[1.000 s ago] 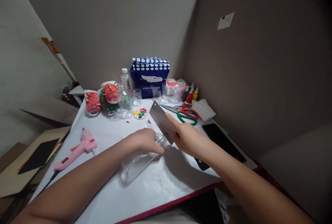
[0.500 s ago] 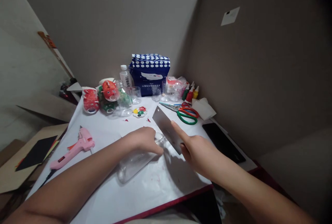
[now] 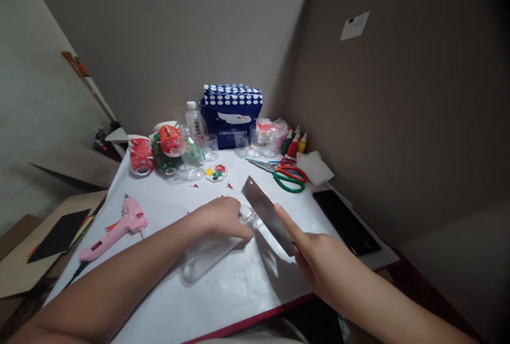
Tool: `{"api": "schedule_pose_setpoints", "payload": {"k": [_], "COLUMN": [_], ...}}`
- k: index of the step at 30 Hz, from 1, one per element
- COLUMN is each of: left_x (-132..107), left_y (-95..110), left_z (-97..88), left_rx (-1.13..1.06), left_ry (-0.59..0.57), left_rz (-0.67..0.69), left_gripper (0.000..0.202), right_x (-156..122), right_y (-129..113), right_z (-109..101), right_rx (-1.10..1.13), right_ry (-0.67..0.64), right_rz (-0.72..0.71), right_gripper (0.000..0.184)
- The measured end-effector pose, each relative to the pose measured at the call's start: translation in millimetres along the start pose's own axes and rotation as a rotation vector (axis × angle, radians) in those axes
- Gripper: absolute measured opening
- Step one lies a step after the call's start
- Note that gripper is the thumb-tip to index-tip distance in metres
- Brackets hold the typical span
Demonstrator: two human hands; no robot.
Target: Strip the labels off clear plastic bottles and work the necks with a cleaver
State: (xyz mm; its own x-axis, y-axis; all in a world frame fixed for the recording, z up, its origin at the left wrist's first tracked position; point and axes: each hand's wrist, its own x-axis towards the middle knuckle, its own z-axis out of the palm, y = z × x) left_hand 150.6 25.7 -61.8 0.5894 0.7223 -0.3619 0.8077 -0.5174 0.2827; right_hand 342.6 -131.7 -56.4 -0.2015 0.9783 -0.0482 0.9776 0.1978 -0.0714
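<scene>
A clear plastic bottle (image 3: 207,259) lies on its side on the white-covered table (image 3: 171,312), its neck toward the right. My left hand (image 3: 227,216) is wrapped over the bottle near the neck and presses it down. In my right hand (image 3: 314,253) is a kitchen knife (image 3: 266,214) with a broad rectangular blade. The index finger stretches along the blade's back, and the handle is hidden in the palm. The blade is just right of the bottle neck; whether it touches cannot be made out.
A pink glue gun (image 3: 119,227) lies at the left. Scissors (image 3: 289,179), a paint palette (image 3: 216,173), painted red crafts (image 3: 170,141), cut plastic cups (image 3: 210,147) and a blue bag (image 3: 231,120) stand farther back. A black phone (image 3: 346,221) rests at the right.
My right hand and the knife have moved right and toward me. My left hand stays on the bottle in nearly the same place.
</scene>
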Motion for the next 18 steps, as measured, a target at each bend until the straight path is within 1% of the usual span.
{"api": "schedule_pose_setpoints", "payload": {"k": [1, 3, 6, 8, 10, 11, 13, 18], "left_x": [1, 1, 2, 1, 1, 1, 1, 2], "left_y": [0, 0, 1, 2, 2, 2, 0, -2], "left_z": [0.1, -0.4, -2.7, -4.4, -5.4, -5.6, -5.4, -4.0], "left_rx": [0.013, 0.014, 0.023, 0.017, -0.002, -0.01, -0.018, -0.012], "left_ry": [-0.005, -0.022, -0.027, -0.046, -0.086, -0.101, -0.1, -0.055], "left_rz": [0.011, 0.005, -0.005, -0.023, -0.045, -0.049, -0.033, 0.02], "left_gripper": [0.05, 0.049, 0.047, 0.045, 0.043, 0.043, 0.043, 0.048], "right_x": [1, 11, 40, 58, 66, 66, 57, 9], "right_y": [-1, -7, -16, -20, -21, -20, -16, -3], "right_z": [-1, -9, -25, -33, -34, -32, -24, -1], "right_rx": [-0.003, -0.008, -0.024, -0.029, -0.029, -0.025, -0.01, -0.008], "right_ry": [-0.003, -0.015, -0.023, 0.013, 0.056, 0.072, 0.08, 0.007], "right_rz": [0.007, 0.023, 0.032, 0.02, 0.003, -0.004, -0.018, -0.035], "right_gripper": [0.088, 0.087, 0.083, 0.081, 0.08, 0.08, 0.082, 0.091]}}
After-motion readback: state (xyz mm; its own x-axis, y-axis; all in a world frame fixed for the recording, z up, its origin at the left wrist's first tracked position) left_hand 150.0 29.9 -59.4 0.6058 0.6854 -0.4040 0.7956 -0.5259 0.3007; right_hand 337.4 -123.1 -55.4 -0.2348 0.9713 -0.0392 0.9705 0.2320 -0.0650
